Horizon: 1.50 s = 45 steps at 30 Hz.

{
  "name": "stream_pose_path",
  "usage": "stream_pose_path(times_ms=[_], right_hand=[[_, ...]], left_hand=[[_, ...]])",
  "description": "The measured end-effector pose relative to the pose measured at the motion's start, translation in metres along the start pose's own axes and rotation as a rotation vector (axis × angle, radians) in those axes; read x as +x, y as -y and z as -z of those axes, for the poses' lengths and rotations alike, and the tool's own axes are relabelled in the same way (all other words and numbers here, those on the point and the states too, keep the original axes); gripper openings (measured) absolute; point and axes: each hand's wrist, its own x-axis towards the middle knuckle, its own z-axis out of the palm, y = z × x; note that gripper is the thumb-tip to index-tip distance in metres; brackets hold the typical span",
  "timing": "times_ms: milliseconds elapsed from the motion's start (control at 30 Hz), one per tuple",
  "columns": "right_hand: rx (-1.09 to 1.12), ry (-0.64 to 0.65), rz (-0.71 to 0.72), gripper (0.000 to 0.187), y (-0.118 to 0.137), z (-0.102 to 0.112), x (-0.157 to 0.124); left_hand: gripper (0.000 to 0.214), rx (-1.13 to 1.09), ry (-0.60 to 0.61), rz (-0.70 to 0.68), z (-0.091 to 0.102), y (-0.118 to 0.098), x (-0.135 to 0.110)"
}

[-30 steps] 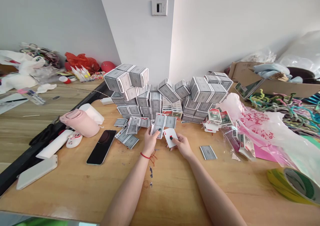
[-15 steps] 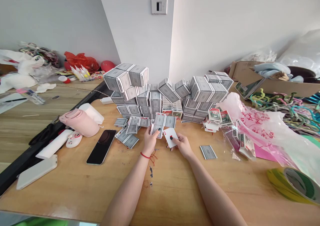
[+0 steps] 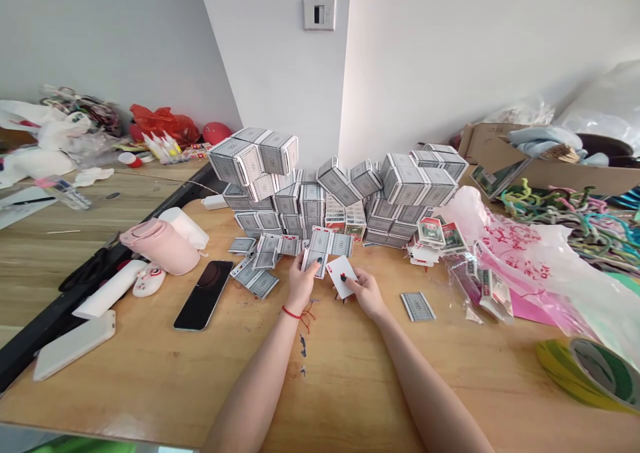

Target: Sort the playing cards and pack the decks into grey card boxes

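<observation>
My left hand [image 3: 302, 281] is closed around grey-backed playing cards [image 3: 318, 245], thumb on the patterned back. Close by on the right, my right hand [image 3: 367, 291] pinches a playing card [image 3: 338, 271] whose white face with a red ace mark is turned up. The two hands are slightly apart above the table. Behind them rise stacked blocks of folded playing cards [image 3: 410, 186], with more blocks [image 3: 235, 159] to the left. Loose cards [image 3: 255, 276] lie left of my left hand. A small pile of cards [image 3: 418, 306] sits right of my right hand.
At left are a black phone [image 3: 203, 295], a pink cup [image 3: 163, 245], a white mouse [image 3: 149, 281] and a white power bank [image 3: 75, 346]. To the right lie card boxes [image 3: 431, 231], a plastic bag [image 3: 520, 233], pipe cleaners [image 3: 575, 219] and a yellow tape roll [image 3: 565, 373].
Almost nothing differs. The right hand's card tilts very slightly, and the whole view has shifted a little; both hands keep their hold.
</observation>
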Motion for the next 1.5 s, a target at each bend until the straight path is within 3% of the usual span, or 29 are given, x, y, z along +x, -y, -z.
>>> stream_pose_path(times_ms=[567, 1500], right_hand=[[-0.081, -0.044, 0.035, 0.029, -0.0032, 0.0005, 0.0021], [-0.183, 0.035, 0.066, 0.036, -0.007, 0.0039, 0.0018]], left_hand=[[0.037, 0.027, 0.001, 0.004, -0.0019, -0.0013, 0.0], [0.035, 0.079, 0.05, -0.009, -0.0006, -0.008, -0.0007]])
